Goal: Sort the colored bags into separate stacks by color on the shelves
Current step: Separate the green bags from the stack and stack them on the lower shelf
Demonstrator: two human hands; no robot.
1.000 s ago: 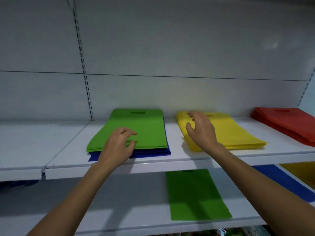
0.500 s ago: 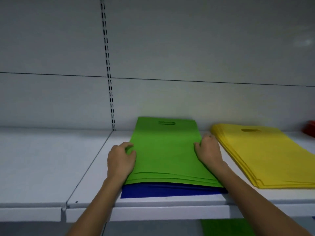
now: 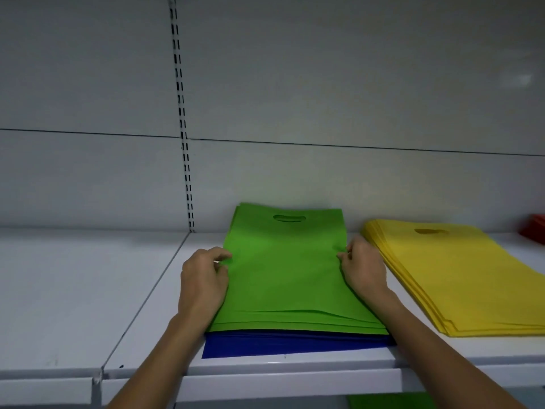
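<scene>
Left hand (image 3: 203, 278) and right hand (image 3: 364, 268) are curled on the green stack (image 3: 283, 270) edges; blue bags (image 3: 295, 345) beneath could be caught by too deep a grip.

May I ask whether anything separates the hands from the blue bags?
The green bags lie on the blue bags, covering all but their front edge; the left hand and right hand grip the green sides.
</scene>
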